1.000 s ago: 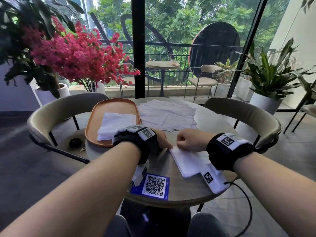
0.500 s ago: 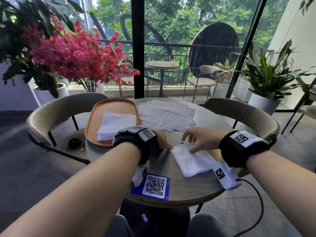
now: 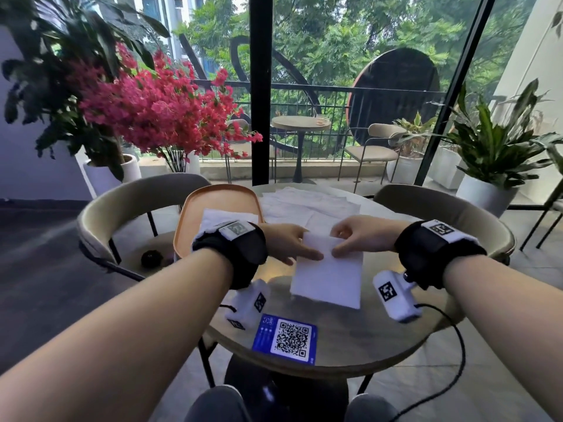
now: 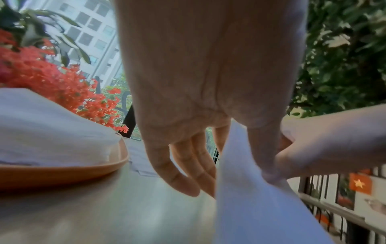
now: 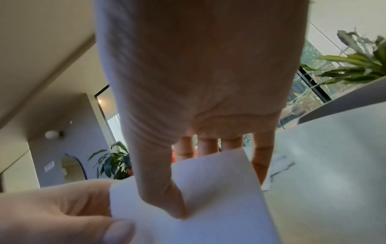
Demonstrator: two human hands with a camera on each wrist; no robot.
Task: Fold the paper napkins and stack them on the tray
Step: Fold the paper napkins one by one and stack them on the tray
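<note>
A folded white napkin (image 3: 329,275) is held by its far edge above the round table (image 3: 350,336), its near edge hanging low. My left hand (image 3: 292,242) pinches the far left corner; in the left wrist view the thumb (image 4: 265,156) lies on the napkin (image 4: 250,206). My right hand (image 3: 356,236) pinches the far edge beside it, its thumb (image 5: 163,189) pressing on the napkin (image 5: 219,198). To the left lies an orange tray (image 3: 213,196) with folded napkins (image 3: 219,219) on it. Unfolded napkins (image 3: 304,205) are spread at the table's far side.
A blue QR card (image 3: 286,338) lies near the table's front edge. Beige chairs (image 3: 128,202) stand left and right of the table. A small dark object (image 3: 150,258) sits on the left chair's seat. Potted plants and a glass wall stand beyond.
My right hand went from pressing on the napkin to pinching its far edge. Both hands have lifted that edge off the table, and the napkin now hangs between them.
</note>
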